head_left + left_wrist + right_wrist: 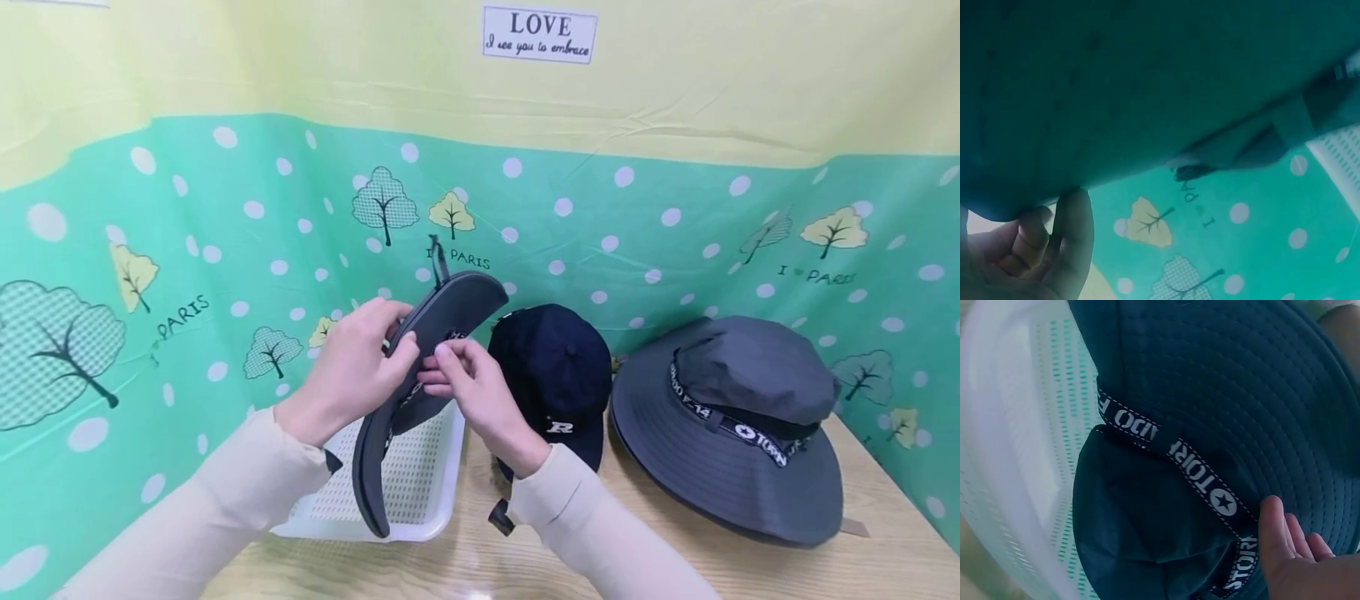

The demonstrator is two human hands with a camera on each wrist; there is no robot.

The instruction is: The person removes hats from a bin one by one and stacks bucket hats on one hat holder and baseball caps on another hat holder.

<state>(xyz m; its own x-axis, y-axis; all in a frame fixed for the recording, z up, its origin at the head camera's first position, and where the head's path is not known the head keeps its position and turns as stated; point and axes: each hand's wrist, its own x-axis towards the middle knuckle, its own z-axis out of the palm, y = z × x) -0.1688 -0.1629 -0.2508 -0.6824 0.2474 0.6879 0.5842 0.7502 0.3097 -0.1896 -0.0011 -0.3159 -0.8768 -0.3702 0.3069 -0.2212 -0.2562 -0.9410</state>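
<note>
A dark wide-brimmed bucket hat (480, 300) is held up on edge, partly over a white perforated basket (442, 500). My left hand (360, 362) pinches its brim, with the thumb on one face and the fingers on the other; the left wrist view shows those fingertips (1075, 212) at the brim edge. Against the side with the crown and lettered band (1197, 472), my right hand (480, 392) rests its nearly straight fingers where brim and band meet. A strap (441, 262) sticks out from the brim's far side.
To the right of the basket sits a dark baseball cap (555, 367) with a white letter on it. Farther right, another grey wide-brimmed hat (750, 375) lies on the wooden table (600, 550). A green and yellow printed cloth (637, 208) hangs behind and at the sides.
</note>
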